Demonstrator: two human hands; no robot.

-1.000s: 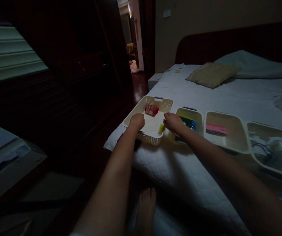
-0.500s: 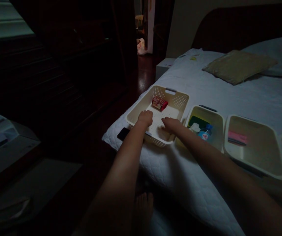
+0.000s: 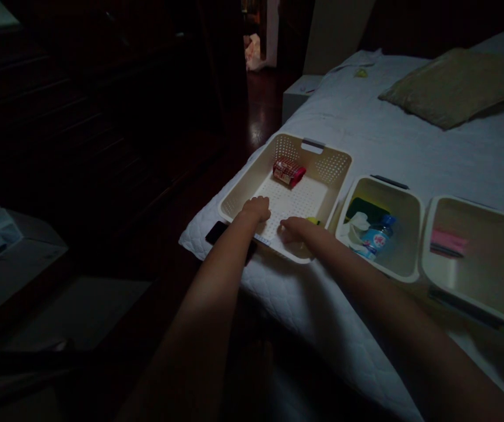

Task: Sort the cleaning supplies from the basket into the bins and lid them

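Observation:
Both of my hands are over the near end of a large cream perforated basket [image 3: 238, 202] on the bed's corner. My left hand [image 3: 257, 208] has its fingers slightly apart and bent downward, with nothing visible in them. Facing it, my right hand [image 3: 295, 228] points left with loosely bent fingers, and I see no object in it. Just behind the right wrist a small yellow thing [image 3: 313, 221] shows inside the basket, mostly hidden by the arm. A red patterned packet [image 3: 288, 171] lies toward the basket's far left side.
To the right stands a smaller bin [image 3: 410, 234] with a blue-capped bottle [image 3: 377, 237], white crumpled material and a green-yellow item. Another bin [image 3: 489, 269] holds a pink item [image 3: 449, 240]. A dark phone-like object [image 3: 215, 232] lies left of the basket; a pillow [image 3: 458, 88] rests farther back.
My view has tilted down and moved closer. My left hand's fingers have loosened from a more closed shape. My right hand has shifted left, and the yellow thing now shows behind its wrist.

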